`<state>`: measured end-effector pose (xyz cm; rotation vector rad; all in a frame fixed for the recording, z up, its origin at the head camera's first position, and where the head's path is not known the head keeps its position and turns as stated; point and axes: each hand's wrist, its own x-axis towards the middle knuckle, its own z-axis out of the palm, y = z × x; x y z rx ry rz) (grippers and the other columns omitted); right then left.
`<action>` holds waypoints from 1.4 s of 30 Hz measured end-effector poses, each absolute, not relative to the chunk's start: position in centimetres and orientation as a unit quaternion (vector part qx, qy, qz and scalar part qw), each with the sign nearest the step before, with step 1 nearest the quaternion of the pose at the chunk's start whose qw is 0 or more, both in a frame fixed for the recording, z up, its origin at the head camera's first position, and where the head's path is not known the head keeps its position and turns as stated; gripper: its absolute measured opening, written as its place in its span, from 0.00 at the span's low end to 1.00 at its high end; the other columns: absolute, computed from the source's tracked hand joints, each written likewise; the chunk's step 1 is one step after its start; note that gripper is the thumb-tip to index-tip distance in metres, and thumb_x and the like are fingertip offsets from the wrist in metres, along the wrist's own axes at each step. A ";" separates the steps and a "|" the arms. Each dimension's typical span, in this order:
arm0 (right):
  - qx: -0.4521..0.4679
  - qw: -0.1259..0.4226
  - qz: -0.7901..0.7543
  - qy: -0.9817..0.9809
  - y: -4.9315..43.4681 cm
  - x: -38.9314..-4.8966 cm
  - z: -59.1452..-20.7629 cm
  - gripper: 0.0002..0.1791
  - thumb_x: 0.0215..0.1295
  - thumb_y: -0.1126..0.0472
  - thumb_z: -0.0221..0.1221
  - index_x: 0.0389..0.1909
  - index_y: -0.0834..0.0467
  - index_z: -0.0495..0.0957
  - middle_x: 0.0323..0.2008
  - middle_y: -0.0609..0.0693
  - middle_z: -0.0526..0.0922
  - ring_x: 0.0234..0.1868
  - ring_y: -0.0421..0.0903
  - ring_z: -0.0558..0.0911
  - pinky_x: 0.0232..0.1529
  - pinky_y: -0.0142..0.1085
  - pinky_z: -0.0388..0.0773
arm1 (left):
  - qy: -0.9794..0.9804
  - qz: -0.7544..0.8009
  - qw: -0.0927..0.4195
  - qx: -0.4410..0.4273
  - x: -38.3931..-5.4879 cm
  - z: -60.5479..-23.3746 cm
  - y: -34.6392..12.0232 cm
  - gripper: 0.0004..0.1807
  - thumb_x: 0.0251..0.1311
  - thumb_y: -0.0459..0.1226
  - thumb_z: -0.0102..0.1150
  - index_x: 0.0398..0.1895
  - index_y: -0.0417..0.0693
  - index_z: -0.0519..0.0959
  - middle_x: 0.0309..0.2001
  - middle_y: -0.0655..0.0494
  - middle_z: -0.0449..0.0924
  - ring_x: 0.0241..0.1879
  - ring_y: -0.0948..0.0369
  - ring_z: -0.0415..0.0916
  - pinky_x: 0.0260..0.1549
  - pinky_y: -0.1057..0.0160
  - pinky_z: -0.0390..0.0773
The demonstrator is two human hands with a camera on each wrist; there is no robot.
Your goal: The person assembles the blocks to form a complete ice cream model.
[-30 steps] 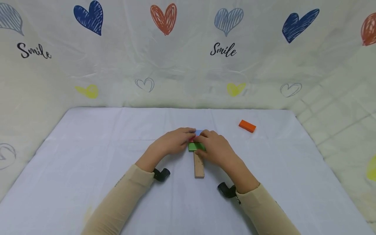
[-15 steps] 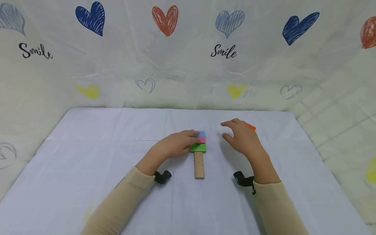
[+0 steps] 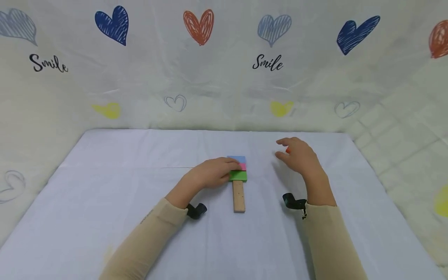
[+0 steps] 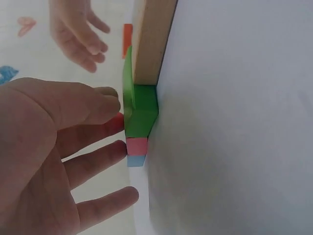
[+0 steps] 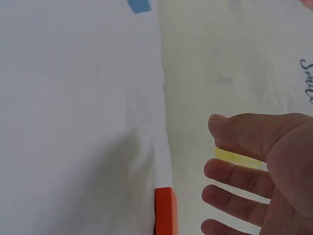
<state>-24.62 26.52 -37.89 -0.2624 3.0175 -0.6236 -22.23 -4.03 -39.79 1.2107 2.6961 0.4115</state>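
Observation:
In the head view, a green block (image 3: 239, 176), a pink block (image 3: 243, 167) and a light blue block (image 3: 239, 159) lie in a row, touching. A plain wooden block (image 3: 239, 196) extends from the green one toward the person. My left hand (image 3: 213, 173) rests its fingertips on the row from the left, partly covering the pink and green blocks. Its fingers are spread in the left wrist view. Over the orange block (image 5: 166, 210) hovers my right hand (image 3: 299, 155), fingers apart and holding nothing. In the head view that hand hides most of the orange block.
A white cloth (image 3: 140, 151) covers the table. Behind it hangs a pale sheet (image 3: 224, 77) printed with hearts and "Smile". A black camera mount (image 3: 197, 211) is on the left wrist, and another black mount (image 3: 294, 202) on the right.
My right hand has left the row of blocks and moved right and away from the person, over the orange block. My left hand has stayed at the row.

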 end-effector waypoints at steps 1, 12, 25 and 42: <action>-0.075 0.026 -0.204 0.976 26.9 -25.0 -37.8 0.26 0.71 0.51 0.56 0.67 0.55 0.72 0.65 0.62 0.71 0.60 0.61 0.72 0.54 0.61 0.72 | 0.901 0.136 0.081 0.404 -22.3 -39.8 -4.0 0.21 0.73 0.33 0.46 0.65 0.53 0.75 0.68 0.56 0.71 0.70 0.58 0.66 0.67 0.57 0.68; 0.007 0.022 -0.198 0.980 29.4 -27.2 -39.1 0.23 0.68 0.51 0.55 0.60 0.56 0.78 0.56 0.59 0.80 0.56 0.61 0.75 0.50 0.56 0.74 | 0.907 0.125 0.097 0.390 -22.4 -39.9 -3.8 0.20 0.73 0.35 0.50 0.66 0.52 0.75 0.69 0.58 0.71 0.70 0.60 0.65 0.67 0.58 0.69; 0.069 0.036 -0.208 0.975 30.1 -26.7 -39.9 0.21 0.67 0.57 0.54 0.59 0.58 0.80 0.58 0.64 0.77 0.56 0.64 0.73 0.48 0.58 0.74 | 0.906 0.122 0.077 0.397 -22.0 -39.7 -3.8 0.21 0.68 0.35 0.60 0.64 0.52 0.76 0.64 0.57 0.76 0.65 0.59 0.71 0.61 0.57 0.74; 0.034 0.017 -0.212 0.976 28.2 -27.0 -40.2 0.19 0.65 0.64 0.56 0.55 0.58 0.82 0.57 0.63 0.78 0.53 0.64 0.75 0.47 0.55 0.75 | 0.914 0.095 0.087 0.385 -22.2 -39.9 -3.4 0.24 0.66 0.37 0.63 0.65 0.52 0.77 0.69 0.59 0.72 0.69 0.58 0.67 0.65 0.58 0.71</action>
